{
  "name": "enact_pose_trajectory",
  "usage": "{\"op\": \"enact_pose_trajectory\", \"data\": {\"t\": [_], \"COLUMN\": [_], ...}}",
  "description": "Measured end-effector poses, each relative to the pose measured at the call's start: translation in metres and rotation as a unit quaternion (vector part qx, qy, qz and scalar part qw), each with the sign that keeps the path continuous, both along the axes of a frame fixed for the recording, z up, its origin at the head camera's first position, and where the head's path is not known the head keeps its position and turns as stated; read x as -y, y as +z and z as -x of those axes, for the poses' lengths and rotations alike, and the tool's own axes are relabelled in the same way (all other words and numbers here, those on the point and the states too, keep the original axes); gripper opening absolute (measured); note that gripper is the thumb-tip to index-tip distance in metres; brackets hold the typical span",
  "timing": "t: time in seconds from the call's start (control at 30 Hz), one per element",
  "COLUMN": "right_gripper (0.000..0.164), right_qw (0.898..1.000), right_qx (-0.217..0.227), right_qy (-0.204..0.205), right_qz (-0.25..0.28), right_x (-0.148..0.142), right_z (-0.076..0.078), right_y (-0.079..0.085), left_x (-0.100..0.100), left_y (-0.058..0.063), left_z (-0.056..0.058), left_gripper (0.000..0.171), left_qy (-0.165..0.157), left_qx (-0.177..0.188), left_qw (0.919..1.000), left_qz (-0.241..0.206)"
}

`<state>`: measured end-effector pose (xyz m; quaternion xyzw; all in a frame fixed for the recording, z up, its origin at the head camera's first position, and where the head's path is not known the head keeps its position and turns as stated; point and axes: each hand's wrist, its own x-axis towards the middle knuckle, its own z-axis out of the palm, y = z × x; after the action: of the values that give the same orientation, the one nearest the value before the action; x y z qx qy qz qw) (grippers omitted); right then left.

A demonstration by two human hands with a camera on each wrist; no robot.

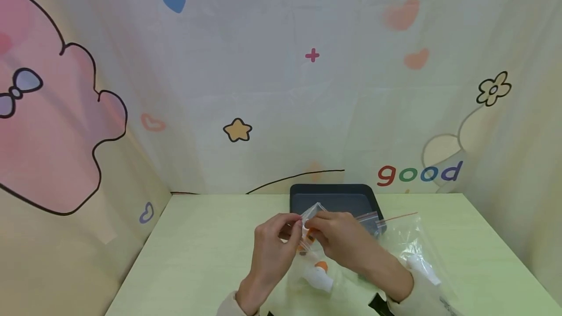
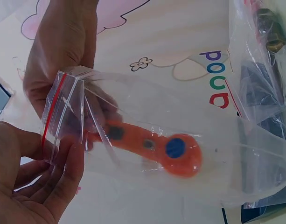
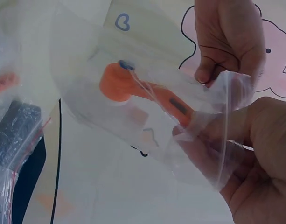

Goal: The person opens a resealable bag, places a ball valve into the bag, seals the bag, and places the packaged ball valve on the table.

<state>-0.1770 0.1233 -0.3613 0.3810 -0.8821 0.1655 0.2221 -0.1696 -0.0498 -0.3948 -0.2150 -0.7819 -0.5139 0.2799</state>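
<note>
In the head view my left hand (image 1: 274, 244) pinches the upper edge of a clear zip bag (image 1: 317, 207), near the red seal line seen in the left wrist view. My right hand (image 1: 351, 239) is at the bag's mouth; its fingers grip the narrow end of an orange handheld device (image 3: 115, 85). That device (image 2: 147, 145) has a round head, a blue disc and dark grey patches, and shows through the plastic. Below the hands is a white and orange piece (image 1: 318, 277); I cannot tell whether it belongs to the same device.
A dark tray (image 1: 335, 198) stands at the table's back, behind the right hand. A clear bag (image 1: 410, 233) with a white item (image 1: 422, 268) lies on the right. A brass-coloured part (image 2: 272, 35) shows through plastic in the left wrist view. A printed curtain (image 1: 272, 87) hangs behind the table.
</note>
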Motion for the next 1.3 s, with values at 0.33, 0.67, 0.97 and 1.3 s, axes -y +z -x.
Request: {"op": "enact_pose_trajectory", "data": {"t": [0.33, 0.67, 0.97, 1.3], "right_gripper": [0.011, 0.02, 0.022, 0.012], "right_qw": [0.997, 0.998, 0.995, 0.997], "right_qx": [0.064, 0.065, 0.095, -0.008], "right_qy": [-0.021, 0.002, 0.018, 0.019], "right_qz": [-0.033, -0.023, -0.013, 0.077], "right_x": [0.011, 0.014, 0.013, -0.002], "right_z": [0.005, 0.009, 0.005, -0.006], "right_y": [-0.004, -0.006, 0.001, 0.013], "left_x": [-0.001, 0.003, 0.006, 0.008], "left_y": [0.0, 0.0, -0.003, -0.004], "left_z": [-0.002, 0.0, 0.003, 0.002], "left_gripper": [0.005, 0.005, 0.006, 0.007], "left_qy": [-0.011, 0.005, 0.014, 0.04], "left_qx": [-0.007, -0.012, -0.007, -0.001], "left_qw": [0.9998, 0.9995, 0.999, 0.9967], "left_qz": [-0.016, -0.028, -0.043, -0.071]}}
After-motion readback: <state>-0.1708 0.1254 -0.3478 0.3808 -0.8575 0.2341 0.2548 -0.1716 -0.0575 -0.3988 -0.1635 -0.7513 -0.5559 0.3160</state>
